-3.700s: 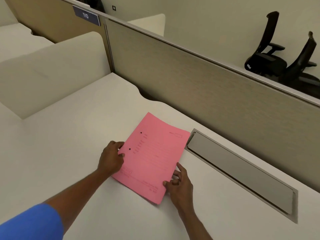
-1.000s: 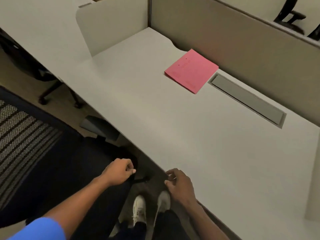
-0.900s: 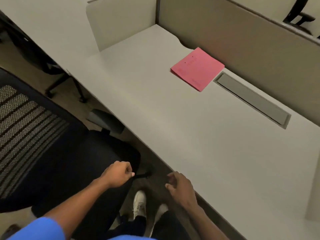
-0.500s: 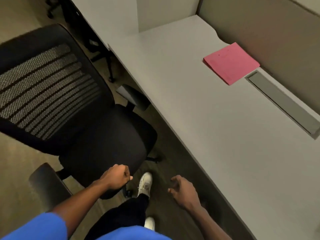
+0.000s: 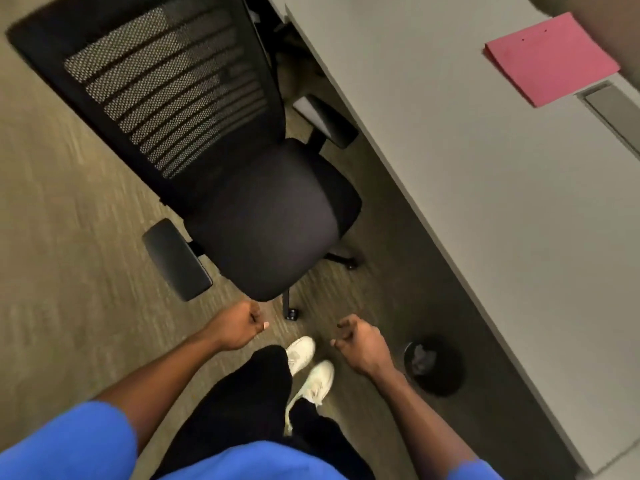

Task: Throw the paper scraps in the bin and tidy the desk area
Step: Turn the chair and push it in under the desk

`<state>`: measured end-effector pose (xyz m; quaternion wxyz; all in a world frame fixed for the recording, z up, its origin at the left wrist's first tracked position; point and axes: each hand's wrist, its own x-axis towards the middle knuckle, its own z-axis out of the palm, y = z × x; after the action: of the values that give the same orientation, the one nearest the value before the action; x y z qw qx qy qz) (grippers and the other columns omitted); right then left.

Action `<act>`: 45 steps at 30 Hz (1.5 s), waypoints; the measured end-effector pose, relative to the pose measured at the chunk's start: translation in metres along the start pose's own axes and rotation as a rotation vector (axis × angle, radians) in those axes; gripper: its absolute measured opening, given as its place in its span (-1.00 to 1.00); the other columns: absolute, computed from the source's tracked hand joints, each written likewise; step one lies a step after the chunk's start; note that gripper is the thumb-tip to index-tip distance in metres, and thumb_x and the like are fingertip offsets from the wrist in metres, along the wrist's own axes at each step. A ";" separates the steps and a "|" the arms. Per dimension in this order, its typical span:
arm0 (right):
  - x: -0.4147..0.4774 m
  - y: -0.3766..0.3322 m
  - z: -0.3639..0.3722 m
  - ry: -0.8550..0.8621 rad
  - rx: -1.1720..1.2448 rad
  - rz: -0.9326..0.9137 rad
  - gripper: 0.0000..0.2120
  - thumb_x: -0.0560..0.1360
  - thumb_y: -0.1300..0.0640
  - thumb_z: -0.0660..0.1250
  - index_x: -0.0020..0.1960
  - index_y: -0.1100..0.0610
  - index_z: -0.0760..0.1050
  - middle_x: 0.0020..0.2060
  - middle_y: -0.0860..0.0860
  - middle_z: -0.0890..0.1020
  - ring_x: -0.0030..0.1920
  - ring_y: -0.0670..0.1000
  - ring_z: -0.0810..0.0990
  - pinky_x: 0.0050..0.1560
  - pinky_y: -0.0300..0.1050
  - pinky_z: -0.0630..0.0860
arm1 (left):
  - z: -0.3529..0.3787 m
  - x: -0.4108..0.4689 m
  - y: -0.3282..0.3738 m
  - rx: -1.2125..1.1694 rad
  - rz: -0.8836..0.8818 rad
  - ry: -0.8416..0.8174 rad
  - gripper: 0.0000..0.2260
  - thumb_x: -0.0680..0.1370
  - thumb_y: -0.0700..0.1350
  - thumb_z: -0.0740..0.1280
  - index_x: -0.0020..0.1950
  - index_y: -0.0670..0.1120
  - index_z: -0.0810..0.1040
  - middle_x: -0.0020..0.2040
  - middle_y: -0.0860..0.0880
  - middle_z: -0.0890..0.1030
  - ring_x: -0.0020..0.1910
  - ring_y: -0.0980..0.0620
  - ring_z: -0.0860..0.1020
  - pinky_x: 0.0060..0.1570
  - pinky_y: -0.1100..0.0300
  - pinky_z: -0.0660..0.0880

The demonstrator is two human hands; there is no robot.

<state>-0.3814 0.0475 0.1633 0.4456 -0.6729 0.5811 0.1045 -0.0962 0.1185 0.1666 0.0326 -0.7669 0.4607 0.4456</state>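
A pink folder (image 5: pixel 550 58) lies flat on the grey desk (image 5: pixel 485 174) at the far right. A small black bin (image 5: pixel 434 367) stands on the floor under the desk's edge, with crumpled paper (image 5: pixel 423 356) inside it. My left hand (image 5: pixel 240 325) hangs over the floor in front of the chair, closed in a fist with nothing visible in it. My right hand (image 5: pixel 362 342) hangs just left of the bin, empty, with its fingers loosely curled.
A black mesh office chair (image 5: pixel 221 157) stands left of the desk, turned away from it, one armrest (image 5: pixel 176 259) close to my left hand. My white shoes (image 5: pixel 310 367) are on the carpet between the hands. A grey cable lid (image 5: pixel 616 110) sits beside the folder.
My view has swung down and left from the desk to the floor. Both hands left the folder and the desk edge and now hang low. The bin has come into view.
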 end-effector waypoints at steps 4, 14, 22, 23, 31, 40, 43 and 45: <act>-0.004 -0.022 0.034 -0.039 -0.001 0.001 -0.62 0.53 -0.02 0.46 0.33 -0.02 0.57 0.10 -0.03 0.73 0.17 0.06 0.70 0.17 0.00 0.63 | -0.002 -0.018 -0.033 -0.024 -0.046 -0.001 -0.81 0.60 0.06 0.45 -0.01 -0.06 0.68 -0.09 0.00 0.74 -0.08 0.01 0.68 0.05 0.10 0.58; 0.012 -0.114 0.103 -0.089 -0.082 -0.059 -0.55 0.55 -0.03 0.42 0.41 0.00 0.50 0.15 0.00 0.70 0.26 0.09 0.65 0.22 0.04 0.61 | -0.060 -0.020 -0.118 -0.034 -0.042 0.061 -0.85 0.60 0.05 0.46 -0.12 0.02 0.67 -0.10 0.07 0.73 -0.05 0.04 0.69 0.02 0.11 0.59; 0.053 -0.232 0.146 0.036 -0.102 -0.100 -0.47 0.50 -0.15 0.44 0.41 -0.02 0.43 0.28 0.05 0.61 0.29 0.15 0.62 0.24 0.08 0.58 | -0.193 0.021 -0.196 0.028 0.055 0.180 -0.81 0.60 0.03 0.46 -0.05 -0.09 0.71 -0.10 -0.03 0.74 -0.03 -0.08 0.71 0.05 0.01 0.60; 0.061 -0.247 0.152 0.060 -0.109 -0.114 -0.46 0.49 -0.16 0.44 0.40 -0.01 0.43 0.29 0.06 0.60 0.30 0.16 0.61 0.25 0.09 0.58 | -0.215 0.029 -0.202 0.001 0.064 0.207 -0.81 0.60 0.02 0.47 -0.03 -0.10 0.71 -0.10 -0.04 0.74 -0.03 -0.09 0.71 0.04 0.01 0.60; 0.122 -0.333 0.197 0.196 -0.124 -0.115 -0.18 0.45 -0.32 0.45 0.57 0.00 0.29 0.46 0.03 0.48 0.45 0.16 0.45 0.45 0.19 0.44 | -0.377 0.080 -0.205 -0.235 0.139 0.506 -0.41 0.52 0.16 0.53 0.41 -0.14 0.49 0.13 -0.05 0.68 0.08 -0.07 0.66 0.18 -0.04 0.60; 0.149 -0.369 0.230 0.209 -0.353 -0.127 -0.11 0.43 -0.26 0.48 0.59 0.08 0.21 0.45 0.12 0.43 0.40 0.23 0.43 0.39 0.24 0.41 | -0.441 0.115 -0.192 -0.683 0.456 0.483 -0.65 0.53 0.19 0.44 0.20 -0.01 0.67 0.18 -0.01 0.76 0.21 -0.07 0.72 0.32 -0.23 0.61; 0.150 -0.371 0.235 0.222 -0.394 -0.117 -0.14 0.47 -0.22 0.47 0.60 0.11 0.20 0.45 0.15 0.42 0.40 0.24 0.43 0.39 0.24 0.40 | -0.432 0.119 -0.192 -0.675 0.428 0.478 -0.57 0.58 0.26 0.32 0.32 0.03 0.59 0.23 -0.01 0.73 0.26 -0.10 0.69 0.33 -0.26 0.59; 0.149 -0.369 0.237 0.228 -0.395 -0.115 -0.18 0.49 -0.19 0.46 0.59 0.11 0.21 0.47 0.16 0.41 0.42 0.24 0.42 0.41 0.24 0.40 | -0.428 0.118 -0.190 -0.642 0.438 0.486 -0.54 0.57 0.30 0.29 0.37 0.07 0.54 0.23 0.04 0.72 0.26 -0.06 0.68 0.32 -0.24 0.60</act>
<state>0.0761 0.0888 0.1043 0.2418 -0.7867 0.5565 0.1140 0.3448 -0.0499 0.2712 -0.4105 -0.7052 0.4448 0.3693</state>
